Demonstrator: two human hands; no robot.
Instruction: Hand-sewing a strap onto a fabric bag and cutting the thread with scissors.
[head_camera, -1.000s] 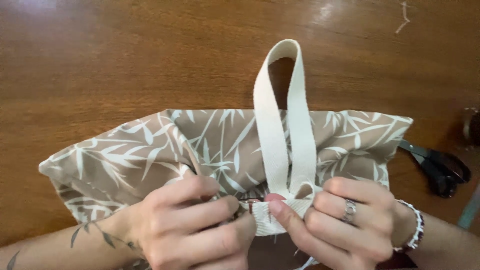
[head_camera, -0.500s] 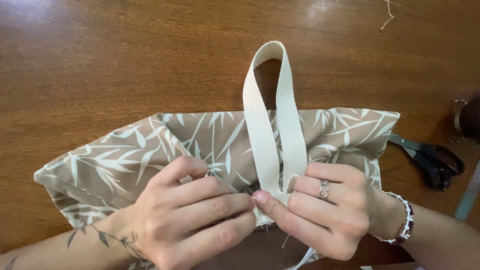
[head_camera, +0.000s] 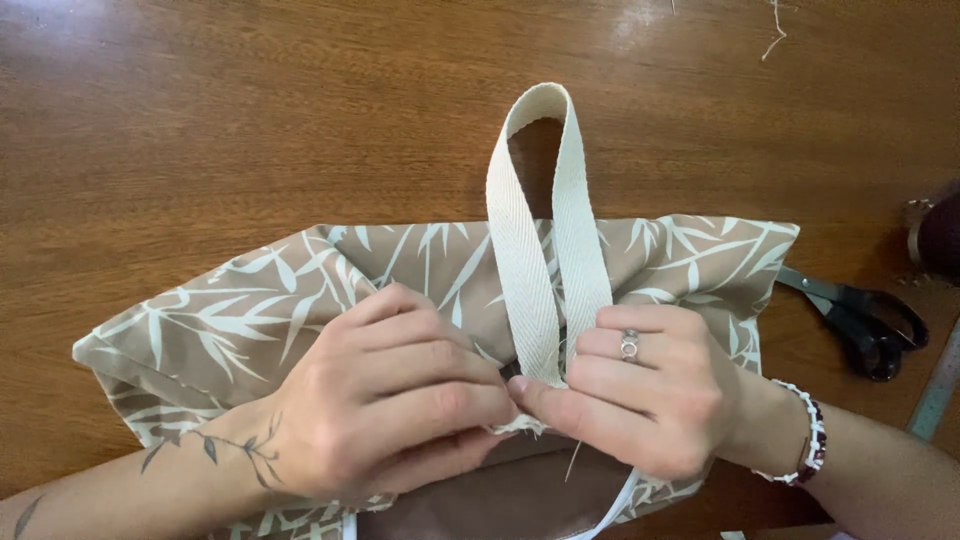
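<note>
A tan fabric bag (head_camera: 250, 310) printed with white leaves lies flat on a brown wooden table (head_camera: 250, 130). A cream webbing strap (head_camera: 545, 230) loops up from the bag's near edge toward the far side. My left hand (head_camera: 385, 400) pinches the bag's edge just left of the strap's base. My right hand (head_camera: 640, 395), with a ring and a beaded bracelet, pinches the strap ends and fabric at the same spot. The fingertips of both hands meet there. A loose thread hangs below them.
Black-handled scissors (head_camera: 860, 320) lie on the table to the right of the bag. A dark round object (head_camera: 935, 235) sits at the right edge. A pale ruler-like strip (head_camera: 935, 385) shows at the lower right. Thread scraps (head_camera: 775, 30) lie at the far edge.
Both hands have shifted along the bag's near edge and closed in at the strap's base. The strap loop now stands a little narrower.
</note>
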